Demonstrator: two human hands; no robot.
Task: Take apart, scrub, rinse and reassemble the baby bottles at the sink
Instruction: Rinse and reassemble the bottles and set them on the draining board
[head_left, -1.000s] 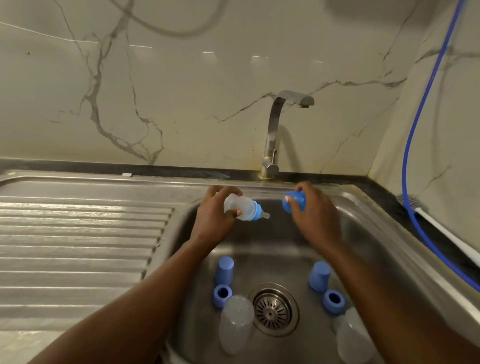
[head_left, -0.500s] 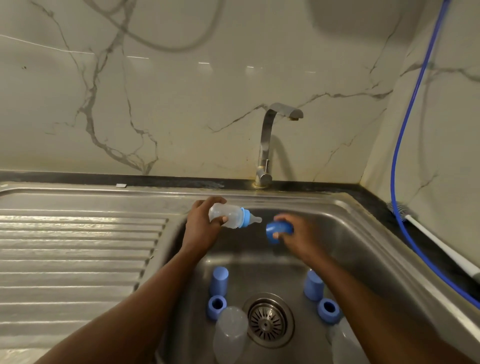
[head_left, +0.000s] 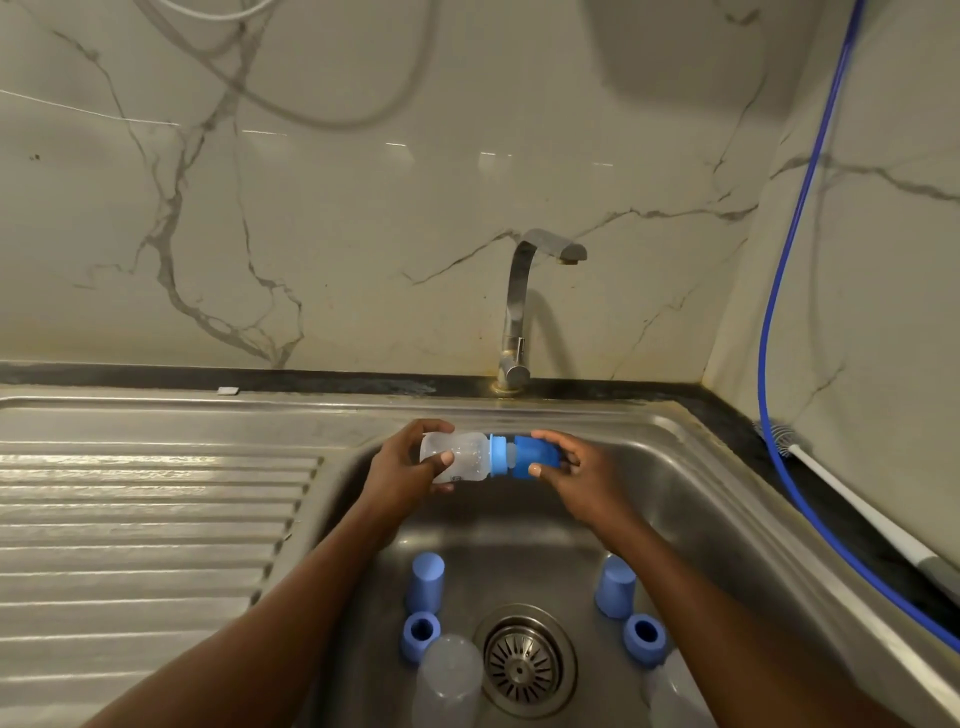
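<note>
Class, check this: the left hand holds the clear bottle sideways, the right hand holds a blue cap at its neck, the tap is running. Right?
One error: the head view shows no water leaving the tap. The rest holds: left hand on bottle, right hand on blue cap.

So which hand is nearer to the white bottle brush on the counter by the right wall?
The right. The right hand, gripping the blue cap, is over the sink, left of the bottle brush. The left hand, holding the bottle, is even farther left.
</note>
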